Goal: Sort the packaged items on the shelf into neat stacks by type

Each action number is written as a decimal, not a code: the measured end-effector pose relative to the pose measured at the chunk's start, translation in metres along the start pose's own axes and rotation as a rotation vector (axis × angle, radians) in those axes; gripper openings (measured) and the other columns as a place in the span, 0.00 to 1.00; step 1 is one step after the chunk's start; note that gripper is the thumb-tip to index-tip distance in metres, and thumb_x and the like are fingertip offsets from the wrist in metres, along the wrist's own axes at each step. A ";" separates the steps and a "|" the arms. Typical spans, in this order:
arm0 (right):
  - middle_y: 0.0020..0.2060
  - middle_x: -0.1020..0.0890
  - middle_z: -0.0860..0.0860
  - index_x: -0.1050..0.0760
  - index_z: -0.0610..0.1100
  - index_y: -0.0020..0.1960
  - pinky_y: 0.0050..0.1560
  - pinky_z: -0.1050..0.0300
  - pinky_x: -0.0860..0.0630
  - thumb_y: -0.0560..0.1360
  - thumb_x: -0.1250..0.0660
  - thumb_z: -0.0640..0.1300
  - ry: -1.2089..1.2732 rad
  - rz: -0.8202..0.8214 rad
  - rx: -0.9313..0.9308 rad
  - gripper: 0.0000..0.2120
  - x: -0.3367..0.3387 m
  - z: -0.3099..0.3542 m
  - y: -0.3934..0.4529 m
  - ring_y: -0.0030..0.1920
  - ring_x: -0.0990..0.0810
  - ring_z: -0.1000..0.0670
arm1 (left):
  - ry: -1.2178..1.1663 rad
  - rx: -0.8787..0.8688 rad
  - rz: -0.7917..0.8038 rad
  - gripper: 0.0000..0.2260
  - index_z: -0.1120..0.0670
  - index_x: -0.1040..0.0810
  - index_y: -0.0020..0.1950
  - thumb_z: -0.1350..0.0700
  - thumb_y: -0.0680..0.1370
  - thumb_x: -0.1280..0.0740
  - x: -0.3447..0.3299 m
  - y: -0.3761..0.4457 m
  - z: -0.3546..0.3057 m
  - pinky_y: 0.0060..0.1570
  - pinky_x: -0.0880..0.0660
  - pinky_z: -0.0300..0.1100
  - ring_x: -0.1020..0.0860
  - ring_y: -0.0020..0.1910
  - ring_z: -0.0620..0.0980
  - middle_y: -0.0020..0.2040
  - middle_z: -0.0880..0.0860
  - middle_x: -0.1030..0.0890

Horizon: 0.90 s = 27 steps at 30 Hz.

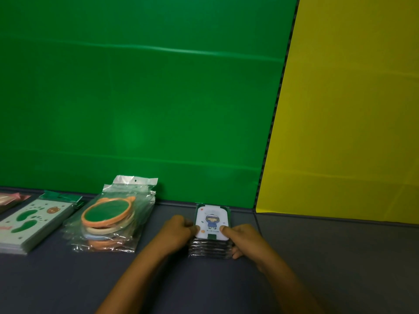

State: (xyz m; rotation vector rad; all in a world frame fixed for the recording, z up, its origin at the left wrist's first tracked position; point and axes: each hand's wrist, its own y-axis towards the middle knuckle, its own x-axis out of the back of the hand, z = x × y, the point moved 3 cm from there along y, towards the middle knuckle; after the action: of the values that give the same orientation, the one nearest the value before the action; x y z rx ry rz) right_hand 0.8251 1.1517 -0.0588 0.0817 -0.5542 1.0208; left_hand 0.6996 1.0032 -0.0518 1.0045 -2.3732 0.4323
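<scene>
Packaged cards with a cartoon child in blue on a white face (212, 222) sit in a squared stack just below the middle of the frame, on the dark blue-grey shelf surface (68, 279), with the far end of the stack close to the foot of the green backdrop (140, 98). The stack lies directly between the two hands. The left hand (175, 232) presses against its left side with fingers curled, the thumb tip resting on the top card's lower left corner. The right hand (241, 240) holds the right side, its thumb lying on the top card's lower right corner and its fingers wrapped down along the stack's right edge. Both forearms run in from the bottom of the frame.

To the left, well apart from the hands, is a pile of clear bags holding round orange-rimmed items with green centres (111, 219); paler rims show lower in that pile. Further left, at the frame's lower left edge, lies a stack of pale packets printed with green footprints and a small brown bear face (31, 220). A pink-tinted package (10, 199) is only partly visible at the far left edge. A yellow backdrop (351, 109) fills the right side of the frame.
</scene>
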 end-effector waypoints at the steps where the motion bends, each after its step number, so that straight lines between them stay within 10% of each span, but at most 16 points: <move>1: 0.36 0.17 0.47 0.20 0.40 0.49 0.36 0.60 0.23 0.79 0.39 0.53 -0.015 -0.002 0.003 0.17 0.000 0.001 0.000 0.35 0.19 0.51 | 0.034 -0.005 -0.016 0.12 0.61 0.18 0.44 0.54 0.79 0.35 -0.001 0.000 0.000 0.43 0.26 0.42 0.23 0.35 0.48 0.38 0.56 0.18; 17: 0.28 0.23 0.52 0.26 0.46 0.33 0.33 0.59 0.30 0.79 0.39 0.55 -0.232 -0.096 0.053 0.19 -0.006 0.001 0.002 0.28 0.26 0.54 | 0.191 -0.043 -0.171 0.14 0.59 0.18 0.47 0.50 0.79 0.37 -0.010 -0.003 0.004 0.45 0.23 0.46 0.19 0.43 0.53 0.42 0.58 0.17; 23: 0.42 0.21 0.48 0.26 0.43 0.48 0.33 0.58 0.31 0.78 0.38 0.56 -0.339 -0.181 0.038 0.16 -0.007 0.008 0.000 0.39 0.24 0.51 | 0.226 -0.091 -0.272 0.12 0.55 0.20 0.51 0.48 0.75 0.32 -0.003 -0.012 -0.003 0.50 0.22 0.49 0.20 0.49 0.54 0.48 0.55 0.17; 27: 0.58 0.25 0.41 0.29 0.39 0.61 0.54 0.53 0.27 0.76 0.36 0.56 -0.512 -0.323 0.079 0.23 -0.005 0.015 -0.003 0.57 0.26 0.44 | 0.257 -0.232 -0.318 0.13 0.51 0.23 0.57 0.48 0.75 0.33 0.011 -0.024 -0.008 0.55 0.24 0.48 0.22 0.55 0.52 0.56 0.52 0.19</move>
State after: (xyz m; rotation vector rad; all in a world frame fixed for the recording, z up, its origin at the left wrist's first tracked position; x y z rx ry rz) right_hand 0.8197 1.1409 -0.0475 0.4973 -0.9311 0.7009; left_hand 0.7134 0.9843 -0.0367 1.1174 -1.9416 0.1516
